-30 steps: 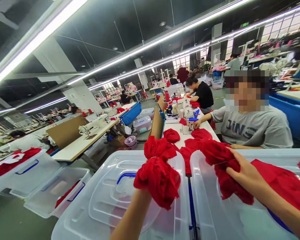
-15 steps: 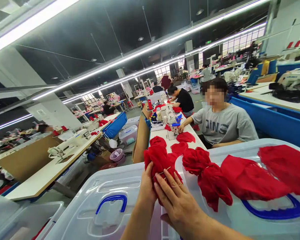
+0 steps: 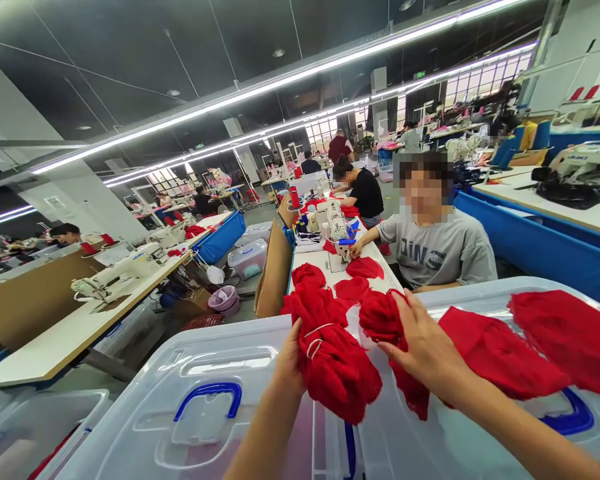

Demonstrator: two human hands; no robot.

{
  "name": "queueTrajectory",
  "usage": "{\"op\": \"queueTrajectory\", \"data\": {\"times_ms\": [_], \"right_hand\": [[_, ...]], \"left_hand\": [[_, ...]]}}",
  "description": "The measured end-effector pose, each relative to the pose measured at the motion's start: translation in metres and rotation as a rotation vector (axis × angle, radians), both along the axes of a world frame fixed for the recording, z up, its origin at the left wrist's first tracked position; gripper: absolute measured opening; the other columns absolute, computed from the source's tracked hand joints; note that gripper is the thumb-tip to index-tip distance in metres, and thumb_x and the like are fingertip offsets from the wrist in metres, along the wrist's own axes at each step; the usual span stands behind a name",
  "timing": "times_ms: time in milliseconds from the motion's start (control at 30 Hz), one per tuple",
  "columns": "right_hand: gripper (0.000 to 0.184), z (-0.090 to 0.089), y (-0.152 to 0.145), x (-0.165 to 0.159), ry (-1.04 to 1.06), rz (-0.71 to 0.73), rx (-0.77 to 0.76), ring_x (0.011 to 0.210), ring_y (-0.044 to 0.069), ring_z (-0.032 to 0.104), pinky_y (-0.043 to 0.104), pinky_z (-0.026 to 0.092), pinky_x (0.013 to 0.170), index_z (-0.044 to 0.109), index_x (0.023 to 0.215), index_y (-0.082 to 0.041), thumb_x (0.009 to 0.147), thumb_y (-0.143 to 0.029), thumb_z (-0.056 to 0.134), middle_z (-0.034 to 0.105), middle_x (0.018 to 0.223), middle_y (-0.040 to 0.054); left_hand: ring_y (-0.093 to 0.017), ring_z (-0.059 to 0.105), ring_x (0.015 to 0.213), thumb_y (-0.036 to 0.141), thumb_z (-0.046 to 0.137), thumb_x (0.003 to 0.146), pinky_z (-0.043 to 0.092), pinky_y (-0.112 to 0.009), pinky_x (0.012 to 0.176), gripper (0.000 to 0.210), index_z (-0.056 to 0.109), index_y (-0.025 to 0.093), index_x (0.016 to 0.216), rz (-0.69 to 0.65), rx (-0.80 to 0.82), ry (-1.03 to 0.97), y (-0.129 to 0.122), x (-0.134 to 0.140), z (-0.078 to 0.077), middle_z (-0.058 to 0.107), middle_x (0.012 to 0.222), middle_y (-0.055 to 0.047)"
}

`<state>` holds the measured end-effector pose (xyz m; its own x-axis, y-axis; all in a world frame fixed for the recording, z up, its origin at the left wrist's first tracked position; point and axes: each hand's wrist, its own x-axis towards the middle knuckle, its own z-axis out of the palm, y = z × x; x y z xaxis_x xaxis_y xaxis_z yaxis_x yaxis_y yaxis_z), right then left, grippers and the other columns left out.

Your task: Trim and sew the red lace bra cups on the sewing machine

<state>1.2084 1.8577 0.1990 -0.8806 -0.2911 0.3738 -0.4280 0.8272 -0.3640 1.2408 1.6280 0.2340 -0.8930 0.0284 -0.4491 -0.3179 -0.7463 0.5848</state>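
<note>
My left hand (image 3: pixel 289 365) grips a red fabric bundle (image 3: pixel 337 367) from its left side, above the seam between two clear plastic lids. A white band is wound around this bundle's waist. To the right, my right hand (image 3: pixel 425 343) has its fingers and thumb around a second red fabric bundle (image 3: pixel 380 317), which lies on the right lid; the hand covers its middle. Two flat stacks of red cloth pieces, one nearer (image 3: pixel 500 353) and one farther right (image 3: pixel 565 333), lie beyond my right hand.
Under my hands are the left clear lid (image 3: pixel 150 407) with a blue handle (image 3: pixel 207 393) and the right lid (image 3: pixel 460 440). Ahead, a co-worker in a grey shirt (image 3: pixel 435 247) sits at a sewing machine (image 3: pixel 334 223). More red cloth (image 3: pixel 307 275) lies on that table.
My right hand has left the first bundle and moved right onto the second one. My left hand keeps the first bundle, its white band now plainly visible. The view has shifted slightly.
</note>
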Motion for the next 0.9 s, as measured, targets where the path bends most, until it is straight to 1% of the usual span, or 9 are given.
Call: {"op": "queueTrajectory", "data": {"times_ms": [67, 167, 233, 300, 433, 567, 700, 800, 900], "right_hand": [[0.074, -0.014, -0.003, -0.013, -0.094, 0.001, 0.051, 0.129, 0.042, 0.044, 0.054, 0.046, 0.100, 0.046, 0.140, -0.006, 0.069, -0.014, 0.067, 0.043, 0.144, 0.0244], [0.070, -0.022, -0.004, -0.020, -0.127, 0.004, 0.044, 0.123, 0.033, 0.052, 0.047, 0.050, 0.096, 0.049, 0.139, -0.011, 0.069, -0.003, 0.052, 0.051, 0.140, 0.0160], [0.068, -0.020, 0.001, -0.019, -0.128, -0.032, 0.027, 0.126, 0.029, 0.049, 0.043, 0.048, 0.099, 0.043, 0.143, -0.011, 0.075, -0.005, 0.045, 0.046, 0.144, 0.0138], [0.068, -0.018, 0.004, -0.017, -0.130, -0.057, 0.034, 0.128, 0.029, 0.047, 0.043, 0.048, 0.098, 0.038, 0.146, -0.010, 0.078, -0.008, 0.044, 0.042, 0.148, 0.0136], [0.069, -0.022, 0.003, -0.011, -0.143, -0.040, 0.098, 0.123, 0.037, 0.050, 0.053, 0.050, 0.091, 0.043, 0.144, -0.010, 0.075, -0.009, 0.051, 0.045, 0.145, 0.0171], [0.070, -0.031, 0.002, -0.011, -0.077, -0.017, 0.094, 0.124, 0.036, 0.050, 0.049, 0.051, 0.093, 0.041, 0.145, -0.008, 0.076, -0.014, 0.055, 0.044, 0.145, 0.0193], [0.066, -0.033, 0.005, -0.013, 0.044, -0.009, 0.069, 0.124, 0.038, 0.051, 0.049, 0.052, 0.092, 0.045, 0.142, -0.007, 0.078, -0.020, 0.058, 0.044, 0.144, 0.0227], [0.054, -0.023, 0.003, -0.004, 0.169, 0.028, 0.049, 0.130, 0.040, 0.044, 0.057, 0.047, 0.097, 0.051, 0.137, -0.010, 0.086, -0.028, 0.054, 0.044, 0.145, 0.0210], [0.051, -0.008, -0.011, 0.015, 0.370, 0.121, -0.086, 0.141, 0.031, 0.029, 0.050, 0.039, 0.108, 0.037, 0.145, -0.009, 0.097, -0.026, 0.039, 0.031, 0.153, 0.0178]], "left_hand": [[-0.029, 0.070, 0.099, 0.033, 0.048, 0.092, 0.048, -0.046, 0.100, 0.042, 0.062, 0.006, 0.120, -0.012, -0.039, -0.081, 0.013, 0.002, -0.001, 0.076, 0.092, -0.013], [-0.029, 0.070, 0.099, 0.034, 0.046, 0.093, 0.049, -0.045, 0.099, 0.040, 0.064, 0.006, 0.115, -0.034, -0.107, -0.110, 0.027, 0.003, -0.004, 0.076, 0.092, -0.013], [-0.030, 0.069, 0.100, 0.037, 0.053, 0.089, 0.050, -0.045, 0.098, 0.040, 0.066, 0.008, 0.112, -0.044, -0.161, -0.084, 0.033, 0.000, -0.007, 0.075, 0.094, -0.013], [-0.030, 0.068, 0.103, 0.039, 0.060, 0.084, 0.050, -0.044, 0.098, 0.040, 0.066, 0.011, 0.113, -0.031, -0.215, -0.039, 0.037, -0.006, -0.013, 0.074, 0.101, -0.012], [-0.027, 0.065, 0.110, 0.032, 0.064, 0.083, 0.047, -0.040, 0.101, 0.037, 0.062, 0.017, 0.116, 0.023, -0.340, 0.049, 0.046, -0.014, -0.029, 0.071, 0.114, -0.011], [-0.028, 0.056, 0.122, 0.034, 0.067, 0.080, 0.041, -0.041, 0.106, 0.042, 0.056, 0.019, 0.118, 0.072, -0.524, 0.127, 0.050, -0.015, -0.041, 0.062, 0.130, -0.012], [-0.026, 0.045, 0.132, 0.031, 0.075, 0.069, 0.026, -0.036, 0.115, 0.058, 0.050, 0.019, 0.120, 0.144, -0.708, 0.216, 0.043, -0.017, -0.040, 0.057, 0.134, -0.012], [-0.030, 0.051, 0.125, 0.035, 0.075, 0.064, 0.033, -0.041, 0.111, 0.057, 0.054, 0.018, 0.114, 0.094, -0.742, 0.239, 0.031, -0.019, -0.035, 0.062, 0.125, -0.013], [-0.032, 0.056, 0.119, 0.041, 0.074, 0.063, 0.039, -0.044, 0.105, 0.055, 0.057, 0.019, 0.111, 0.065, -0.735, 0.228, 0.020, -0.019, -0.030, 0.065, 0.120, -0.012]]}}
